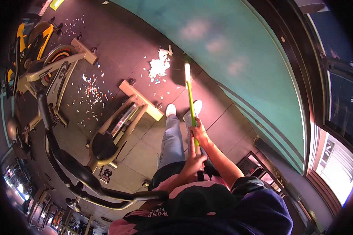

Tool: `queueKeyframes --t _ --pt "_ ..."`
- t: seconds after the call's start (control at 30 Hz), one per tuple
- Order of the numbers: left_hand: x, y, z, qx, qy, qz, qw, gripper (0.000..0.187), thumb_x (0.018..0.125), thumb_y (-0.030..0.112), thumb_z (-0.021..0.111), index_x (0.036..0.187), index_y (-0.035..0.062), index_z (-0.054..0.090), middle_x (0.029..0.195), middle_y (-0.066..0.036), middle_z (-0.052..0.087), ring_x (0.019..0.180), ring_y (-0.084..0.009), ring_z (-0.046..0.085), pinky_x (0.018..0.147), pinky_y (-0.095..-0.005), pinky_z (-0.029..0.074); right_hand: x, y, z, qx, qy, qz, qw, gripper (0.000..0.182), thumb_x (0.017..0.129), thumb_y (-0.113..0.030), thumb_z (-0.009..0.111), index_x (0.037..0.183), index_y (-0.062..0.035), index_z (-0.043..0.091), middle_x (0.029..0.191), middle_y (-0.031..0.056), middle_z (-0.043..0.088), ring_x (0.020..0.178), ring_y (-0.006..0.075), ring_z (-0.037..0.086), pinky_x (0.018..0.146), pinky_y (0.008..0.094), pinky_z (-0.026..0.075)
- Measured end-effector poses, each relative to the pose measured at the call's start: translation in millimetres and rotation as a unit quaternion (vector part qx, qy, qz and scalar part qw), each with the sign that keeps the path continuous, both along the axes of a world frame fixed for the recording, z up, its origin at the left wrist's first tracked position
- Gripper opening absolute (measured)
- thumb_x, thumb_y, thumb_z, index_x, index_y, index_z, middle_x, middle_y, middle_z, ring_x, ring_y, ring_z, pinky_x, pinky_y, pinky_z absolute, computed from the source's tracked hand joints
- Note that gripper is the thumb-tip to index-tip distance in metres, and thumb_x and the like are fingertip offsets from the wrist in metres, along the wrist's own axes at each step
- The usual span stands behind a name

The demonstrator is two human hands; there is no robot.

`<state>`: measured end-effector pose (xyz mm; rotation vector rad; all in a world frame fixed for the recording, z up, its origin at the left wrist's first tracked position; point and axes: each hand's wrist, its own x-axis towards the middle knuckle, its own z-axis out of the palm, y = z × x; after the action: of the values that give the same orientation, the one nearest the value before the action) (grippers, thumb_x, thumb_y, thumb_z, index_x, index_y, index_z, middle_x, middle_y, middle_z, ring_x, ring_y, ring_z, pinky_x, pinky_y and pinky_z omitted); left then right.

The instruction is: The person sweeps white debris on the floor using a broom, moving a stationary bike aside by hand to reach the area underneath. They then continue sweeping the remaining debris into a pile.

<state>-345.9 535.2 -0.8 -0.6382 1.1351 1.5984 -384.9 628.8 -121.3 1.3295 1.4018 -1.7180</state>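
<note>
Both my hands are wrapped round a long yellow-green pole that points away from my body. My right hand grips it farther up, and my left hand holds it lower, close to my waist. The pole's far end is bright white from glare, near the teal wall, and what is fixed there cannot be made out. Left of that end, a pile of white scraps lies on the dark tiled floor. More small coloured and white bits are scattered farther left.
An exercise bike stands close on my left, its black handlebar reaching near my waist. More bikes stand beyond it. The teal wall runs along the right, with a window and a dark rack at lower right.
</note>
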Motion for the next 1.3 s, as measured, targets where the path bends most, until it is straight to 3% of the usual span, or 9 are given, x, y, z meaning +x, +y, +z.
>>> queueKeyframes --t 0.17,0.3,0.37,0.43,0.5,0.8,1.03,1.2,1.3 --pt "-28.9 -23.7 -27.6 0.009 -0.021 0.089 0.996 0.084 0.073 0.001 0.048 0.139 0.0183 -0.002 0.071 -0.007 0.049 0.042 -0.0127 0.045 0.036 -0.0237 0.039 -12.8 -25.0 -45.4 -0.097 -0.015 -0.086 0.991 0.050 0.075 0.002 0.052 0.119 -0.0083 0.031 0.060 0.0042 0.043 0.044 0.0120 0.041 0.036 0.0240 0.035" --pt "-22.9 -24.9 -33.7 -0.051 0.000 0.108 0.993 0.082 0.073 0.000 0.048 0.139 0.0181 0.002 0.071 -0.006 0.047 0.042 -0.0116 0.044 0.038 -0.0234 0.040 -17.1 -43.1 -67.7 -0.200 0.036 -0.119 0.972 0.070 0.070 0.004 0.054 0.131 -0.0073 0.020 0.059 0.0049 0.043 0.044 0.0132 0.042 0.035 0.0254 0.035" --pt "8.6 -24.4 -53.4 -0.113 0.233 0.015 0.966 0.082 0.073 -0.001 0.047 0.139 0.0173 0.002 0.072 -0.007 0.048 0.042 -0.0117 0.045 0.039 -0.0235 0.041 -18.7 -46.0 -57.4 -0.241 0.046 -0.102 0.964 0.072 0.071 0.003 0.054 0.132 -0.0074 0.019 0.059 0.0047 0.043 0.043 0.0130 0.041 0.035 0.0251 0.034" --pt "-11.3 -23.4 -2.1 -0.117 0.114 0.008 0.986 0.083 0.073 -0.005 0.048 0.138 0.0132 0.000 0.105 -0.017 0.049 0.051 -0.0129 0.050 0.043 -0.0248 0.043 -22.7 -45.7 -18.5 -0.211 0.052 -0.076 0.973 0.073 0.072 0.002 0.054 0.134 -0.0093 0.017 0.058 0.0046 0.042 0.042 0.0128 0.040 0.035 0.0250 0.032" --pt "10.1 -22.7 -9.0 -0.155 0.392 0.009 0.907 0.083 0.073 -0.004 0.048 0.138 0.0122 -0.002 0.116 -0.019 0.043 0.053 -0.0122 0.050 0.046 -0.0253 0.044 -19.5 -44.4 11.4 -0.162 0.042 -0.021 0.986 0.072 0.073 0.001 0.054 0.134 -0.0122 0.018 0.058 0.0042 0.042 0.041 0.0126 0.039 0.035 0.0251 0.033" --pt "2.2 -69.4 1.1 -0.038 -0.007 -0.016 0.999 0.084 0.069 -0.004 0.047 0.138 0.0110 0.002 0.093 -0.014 0.052 0.048 -0.0136 0.050 0.042 -0.0263 0.043 18.0 -67.4 -3.9 -0.080 -0.053 -0.104 0.990 0.074 0.072 0.004 0.053 0.132 -0.0130 0.014 0.062 0.0065 0.042 0.044 0.0138 0.040 0.035 0.0266 0.035" --pt "3.5 -65.4 -11.5 -0.097 0.058 0.007 0.994 0.082 0.070 -0.004 0.046 0.138 0.0160 0.003 0.065 -0.009 0.050 0.039 -0.0135 0.046 0.033 -0.0259 0.039 7.8 -84.0 -29.2 -0.201 0.003 -0.129 0.971 0.065 0.071 0.003 0.054 0.127 -0.0111 0.024 0.059 0.0046 0.043 0.042 0.0118 0.041 0.035 0.0243 0.035" --pt "16.0 -70.5 18.2 -0.073 0.167 -0.033 0.983 0.081 0.072 -0.002 0.046 0.138 0.0130 0.003 0.113 -0.019 0.044 0.071 -0.0164 0.053 0.066 -0.0295 0.045 7.6 -77.6 13.4 -0.186 0.036 -0.110 0.976 0.067 0.074 0.001 0.052 0.131 -0.0147 0.021 0.061 0.0056 0.043 0.042 0.0121 0.039 0.035 0.0234 0.032" --pt "20.9 -74.3 16.9 -0.053 0.162 -0.052 0.984 0.079 0.072 -0.002 0.046 0.138 0.0107 0.004 0.112 -0.017 0.046 0.078 -0.0176 0.052 0.072 -0.0308 0.044 11.3 -69.7 24.1 -0.138 0.028 -0.084 0.986 0.067 0.074 0.000 0.053 0.130 -0.0160 0.021 0.065 0.0059 0.044 0.042 0.0117 0.039 0.034 0.0239 0.033"
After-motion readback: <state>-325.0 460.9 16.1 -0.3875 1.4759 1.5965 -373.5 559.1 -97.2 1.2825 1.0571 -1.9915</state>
